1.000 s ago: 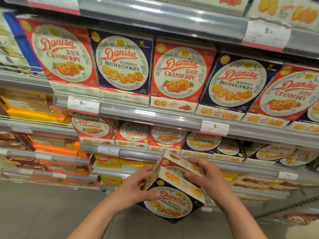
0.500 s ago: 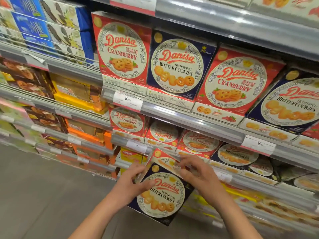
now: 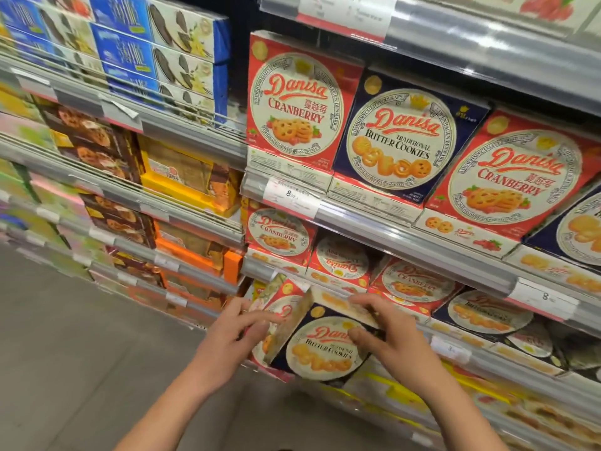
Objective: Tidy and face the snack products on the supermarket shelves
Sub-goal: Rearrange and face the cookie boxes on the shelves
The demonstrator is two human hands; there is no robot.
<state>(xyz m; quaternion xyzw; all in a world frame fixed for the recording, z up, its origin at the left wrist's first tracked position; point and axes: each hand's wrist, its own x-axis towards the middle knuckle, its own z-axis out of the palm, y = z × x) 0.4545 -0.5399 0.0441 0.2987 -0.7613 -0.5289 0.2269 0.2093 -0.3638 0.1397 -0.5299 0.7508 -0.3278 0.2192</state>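
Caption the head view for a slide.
Both hands, left and right, hold a navy butter cookie box and a red cranberry box at the cookie shelves.

Navy butter cookie box (image 3: 320,348) with a white round label and red script; red cranberry boxes (image 3: 294,102) bearing the same white circle; blue packs (image 3: 130,50) upper left, orange boxes (image 3: 198,252) below

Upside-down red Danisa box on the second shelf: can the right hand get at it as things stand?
Probably not right away. The right hand is gripping the navy Danisa butter cookies box together with the left hand. The upside-down red Danisa box sits just above with its front uncovered, so the path looks free once released.
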